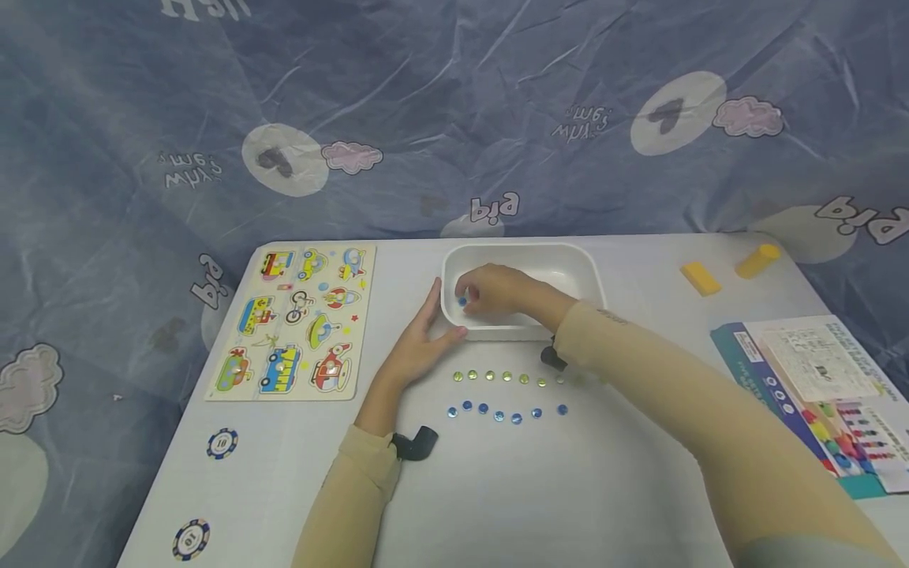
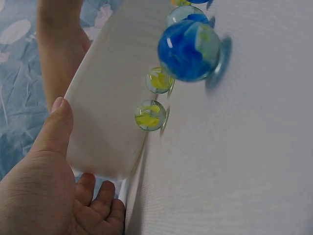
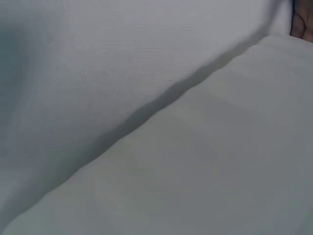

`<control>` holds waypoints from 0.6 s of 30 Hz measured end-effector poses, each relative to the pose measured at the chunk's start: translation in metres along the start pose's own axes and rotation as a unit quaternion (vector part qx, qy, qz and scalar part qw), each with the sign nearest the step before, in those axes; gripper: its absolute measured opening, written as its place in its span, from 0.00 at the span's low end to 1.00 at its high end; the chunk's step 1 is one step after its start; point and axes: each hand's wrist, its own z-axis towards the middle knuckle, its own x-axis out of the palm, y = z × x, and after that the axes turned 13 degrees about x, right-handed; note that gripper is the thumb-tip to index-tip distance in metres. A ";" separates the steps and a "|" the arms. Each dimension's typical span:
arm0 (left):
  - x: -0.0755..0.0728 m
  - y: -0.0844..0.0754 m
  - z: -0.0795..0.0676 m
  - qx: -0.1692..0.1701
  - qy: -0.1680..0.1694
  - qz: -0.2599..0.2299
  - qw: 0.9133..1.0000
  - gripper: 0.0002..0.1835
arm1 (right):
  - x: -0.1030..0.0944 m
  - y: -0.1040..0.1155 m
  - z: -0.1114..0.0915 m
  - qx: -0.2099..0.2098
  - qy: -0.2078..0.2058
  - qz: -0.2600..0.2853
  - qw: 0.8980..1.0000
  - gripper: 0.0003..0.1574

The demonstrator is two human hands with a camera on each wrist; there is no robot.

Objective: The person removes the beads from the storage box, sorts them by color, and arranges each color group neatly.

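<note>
In the head view my right hand [image 1: 497, 290] reaches into a white rectangular tray [image 1: 592, 272], pinching a small blue marble [image 1: 462, 301] near the left end. The left hand [image 1: 415, 347] touches the tray's near left corner, its thumb against the front wall and its fingers along the left side. The left wrist view shows that thumb [image 2: 61, 125] at the rim. Just in front of the tray lies a row of clear glass marbles with yellow swirls [image 1: 490, 375]; a row of blue marbles [image 1: 499, 416] curves closer to me. The right wrist view shows mostly pale surfaces, with the fingers hidden.
Left of the tray lies a vehicle puzzle board [image 1: 362, 315], with two poker chips [image 1: 222, 443] nearer me. At the right are a yellow block [image 1: 701, 278], a yellow cylinder [image 1: 757, 261] and a colourful box with papers [image 1: 817, 394]. A patterned curtain [image 1: 454, 118] hangs behind the table.
</note>
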 end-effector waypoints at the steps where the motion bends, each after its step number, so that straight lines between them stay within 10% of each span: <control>1: 0.000 0.000 0.000 -0.001 -0.001 0.001 1.000 0.48 | 0.001 0.001 0.001 0.001 0.001 0.000 1.000 0.21; 18: 0.002 0.010 0.002 0.009 -0.004 -0.016 1.000 0.50 | 0.007 -0.001 0.010 0.030 -0.015 -0.031 0.999 0.13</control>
